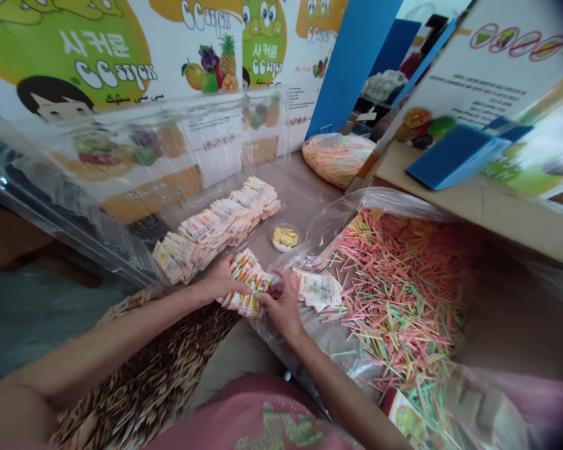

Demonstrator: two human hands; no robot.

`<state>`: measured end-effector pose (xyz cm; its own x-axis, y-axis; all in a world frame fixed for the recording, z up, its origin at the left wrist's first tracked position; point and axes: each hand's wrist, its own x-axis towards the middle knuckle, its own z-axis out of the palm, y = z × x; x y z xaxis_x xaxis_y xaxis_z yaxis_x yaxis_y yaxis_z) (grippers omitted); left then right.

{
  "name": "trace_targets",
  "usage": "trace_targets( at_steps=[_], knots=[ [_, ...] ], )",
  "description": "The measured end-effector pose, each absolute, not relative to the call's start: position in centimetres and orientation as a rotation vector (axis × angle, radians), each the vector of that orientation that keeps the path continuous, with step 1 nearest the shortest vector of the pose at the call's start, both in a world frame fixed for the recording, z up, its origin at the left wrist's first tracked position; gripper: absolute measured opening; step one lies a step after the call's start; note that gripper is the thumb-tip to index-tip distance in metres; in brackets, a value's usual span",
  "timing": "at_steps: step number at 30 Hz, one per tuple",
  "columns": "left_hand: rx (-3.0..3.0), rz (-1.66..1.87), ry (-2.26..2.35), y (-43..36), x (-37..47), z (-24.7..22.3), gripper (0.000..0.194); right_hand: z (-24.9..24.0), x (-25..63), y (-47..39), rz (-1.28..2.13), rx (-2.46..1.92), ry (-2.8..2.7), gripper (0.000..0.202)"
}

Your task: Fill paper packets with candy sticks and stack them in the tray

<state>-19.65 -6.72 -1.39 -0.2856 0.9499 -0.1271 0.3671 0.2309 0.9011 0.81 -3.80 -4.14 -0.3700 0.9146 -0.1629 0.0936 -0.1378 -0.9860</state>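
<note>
Between my two hands is a fanned stack of small printed packets [248, 278], white with orange and yellow print. My left hand [223, 281] grips the stack's left side, thumb across its front. At the right edge, my right hand [281, 303] pinches the packets with thumb and fingers. Just right of that hand lies a loose pile of similar packets [319, 289] on clear plastic. Beyond my left hand, a long row of packets [220, 222] leans inside a clear plastic tray [136, 250]. A small round dish [285, 237] holds yellow pieces.
Many thin pink, yellow and green sticks [403, 281] spill across a plastic-lined area on the right. A filled clear bag [338, 159] sits at the back. Printed cartons [192, 37] stand behind, and a blue box [457, 153] rests on cardboard at right.
</note>
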Motion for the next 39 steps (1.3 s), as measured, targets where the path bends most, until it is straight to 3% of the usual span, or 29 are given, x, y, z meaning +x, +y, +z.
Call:
trace_targets(
  at_steps=[2,3,5,8,10,14,17,18,22,25,32,34,37,39],
  knots=[
    [1.054,1.084,1.702,-8.1,-19.2,-1.5,0.063,-4.6,0.8,-3.9,1.725,-1.147,-1.281,0.102],
    [0.985,1.130,1.658,-8.9,-19.0,-1.5,0.066,-4.6,0.9,-4.0,1.781,-1.131,-1.228,0.109],
    [0.908,1.232,1.592,-10.5,-18.4,-1.3,0.071,-4.3,1.1,-3.9,1.911,-1.051,-1.199,0.100],
    [0.872,1.357,1.535,-12.4,-17.5,-0.1,0.075,-2.3,1.5,-3.2,2.122,-0.869,-1.264,0.061],
    [0.958,1.413,1.550,-12.9,-17.2,1.2,0.072,-0.2,1.7,-2.2,2.081,-0.785,-1.377,0.052],
    [1.476,1.649,1.439,-11.2,-17.8,2.4,0.072,3.4,1.5,0.4,1.670,-0.586,-1.615,0.052],
    [1.711,1.638,1.339,-9.1,-18.7,0.3,0.099,2.5,1.0,1.5,1.784,-0.519,-1.592,0.056],
    [1.687,1.576,1.372,-8.6,-19.0,-0.8,0.099,1.6,0.8,1.7,1.841,-0.548,-1.577,0.059],
    [1.673,1.342,1.590,-8.2,-19.9,-4.3,0.072,-2.2,0.9,1.8,1.873,-0.740,-1.617,0.082],
    [1.768,1.364,1.660,-9.2,-20.3,-4.5,0.069,-2.5,1.4,2.0,1.893,-0.741,-1.650,0.109],
    [1.605,1.343,1.720,-10.3,-18.7,-3.8,0.109,-2.1,1.1,3.5,1.947,-0.721,-1.763,0.097],
    [1.549,1.363,1.732,-10.0,-18.1,-4.0,0.092,-2.6,0.7,3.8,1.986,-0.702,-1.793,0.084],
    [1.490,1.386,1.720,-9.7,-17.5,-3.8,0.051,-2.4,0.1,3.9,2.025,-0.624,-1.905,0.066],
    [1.520,1.433,1.715,-9.8,-17.5,-2.9,0.040,-1.3,-0.1,4.1,1.906,-0.558,-2.023,0.057]
  ],
)
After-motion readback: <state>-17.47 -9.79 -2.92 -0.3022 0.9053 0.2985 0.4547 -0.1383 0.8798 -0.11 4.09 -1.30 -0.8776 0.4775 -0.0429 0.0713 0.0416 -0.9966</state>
